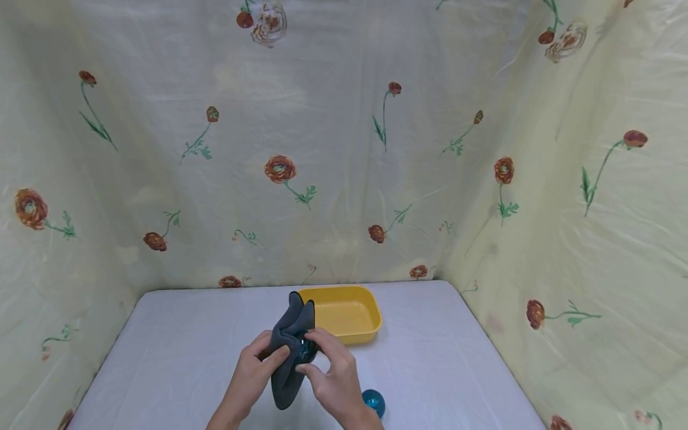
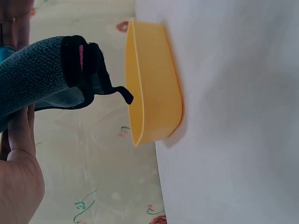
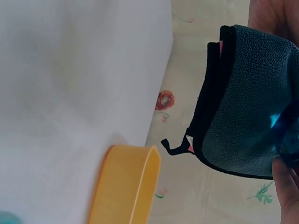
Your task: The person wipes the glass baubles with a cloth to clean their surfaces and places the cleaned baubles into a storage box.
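Grey cloth (image 1: pixel 286 387) in left hand (image 1: pixel 255 365)

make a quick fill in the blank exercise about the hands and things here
The left hand grips a cloth whose edging is coloured ____.
The right hand holds a shiny blue object against the ____.
The container beyond the hands is coloured ____.
On the white table, the loose ball lies nearer the ____ hand.

Missing words: black; cloth; yellow; right
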Demonstrator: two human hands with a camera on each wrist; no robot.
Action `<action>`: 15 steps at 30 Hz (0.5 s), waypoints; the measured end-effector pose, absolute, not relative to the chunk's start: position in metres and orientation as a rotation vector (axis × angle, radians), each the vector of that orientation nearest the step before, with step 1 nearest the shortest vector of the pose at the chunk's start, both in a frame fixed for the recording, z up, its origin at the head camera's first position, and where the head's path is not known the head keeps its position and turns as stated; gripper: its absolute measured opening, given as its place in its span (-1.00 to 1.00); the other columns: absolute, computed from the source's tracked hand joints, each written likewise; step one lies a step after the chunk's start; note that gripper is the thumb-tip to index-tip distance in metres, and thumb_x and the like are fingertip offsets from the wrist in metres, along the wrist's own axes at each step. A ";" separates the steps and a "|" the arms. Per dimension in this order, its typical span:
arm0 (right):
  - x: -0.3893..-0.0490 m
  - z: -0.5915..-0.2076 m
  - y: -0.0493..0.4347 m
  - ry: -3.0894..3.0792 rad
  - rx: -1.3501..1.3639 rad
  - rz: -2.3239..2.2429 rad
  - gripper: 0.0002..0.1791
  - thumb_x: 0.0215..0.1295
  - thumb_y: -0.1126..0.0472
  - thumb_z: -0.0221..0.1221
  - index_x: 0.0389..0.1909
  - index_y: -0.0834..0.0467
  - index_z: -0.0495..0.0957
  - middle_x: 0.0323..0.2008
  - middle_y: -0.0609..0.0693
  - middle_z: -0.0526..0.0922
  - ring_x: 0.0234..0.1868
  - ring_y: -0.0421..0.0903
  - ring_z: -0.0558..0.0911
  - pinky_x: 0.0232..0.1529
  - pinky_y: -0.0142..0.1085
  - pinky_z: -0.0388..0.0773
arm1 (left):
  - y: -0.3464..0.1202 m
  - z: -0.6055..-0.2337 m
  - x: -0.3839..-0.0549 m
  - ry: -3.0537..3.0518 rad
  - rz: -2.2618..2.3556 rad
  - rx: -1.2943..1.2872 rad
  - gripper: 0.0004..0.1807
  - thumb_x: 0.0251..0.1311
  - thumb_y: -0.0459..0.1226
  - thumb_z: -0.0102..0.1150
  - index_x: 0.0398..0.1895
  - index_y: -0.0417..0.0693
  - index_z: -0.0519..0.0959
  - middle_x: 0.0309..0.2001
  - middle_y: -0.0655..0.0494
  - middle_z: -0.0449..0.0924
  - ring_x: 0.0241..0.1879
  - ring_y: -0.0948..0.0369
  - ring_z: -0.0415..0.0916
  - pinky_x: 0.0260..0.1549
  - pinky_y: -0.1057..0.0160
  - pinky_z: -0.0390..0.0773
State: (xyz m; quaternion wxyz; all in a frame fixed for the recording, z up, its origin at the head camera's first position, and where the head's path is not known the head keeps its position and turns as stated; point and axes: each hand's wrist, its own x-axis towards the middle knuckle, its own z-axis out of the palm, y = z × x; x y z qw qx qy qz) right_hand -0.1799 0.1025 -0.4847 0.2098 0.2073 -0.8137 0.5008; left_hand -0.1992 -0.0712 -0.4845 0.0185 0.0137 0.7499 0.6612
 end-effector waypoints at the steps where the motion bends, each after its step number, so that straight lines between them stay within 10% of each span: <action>1: -0.180 -0.485 0.102 -2.266 0.568 1.410 -0.45 0.07 0.38 0.42 0.13 0.10 0.55 0.12 -0.04 0.65 0.10 -0.11 0.66 0.11 -0.36 0.63 | -0.071 -0.484 -0.199 2.332 2.051 0.043 -0.67 0.24 -0.05 0.29 -0.02 0.00 0.67 -0.05 0.04 0.60 -0.07 0.13 0.54 0.05 0.03 0.58; 15: -0.184 -0.487 0.104 -2.356 0.400 1.722 -0.54 0.30 0.21 0.27 0.18 0.14 0.38 0.02 0.08 0.67 -0.06 -0.14 0.70 0.06 -0.37 0.66 | -0.070 -0.483 -0.199 2.384 2.040 0.055 -0.74 0.18 -0.07 0.35 -0.11 0.09 0.71 -0.04 0.10 0.60 0.02 0.12 0.47 0.18 -0.04 0.47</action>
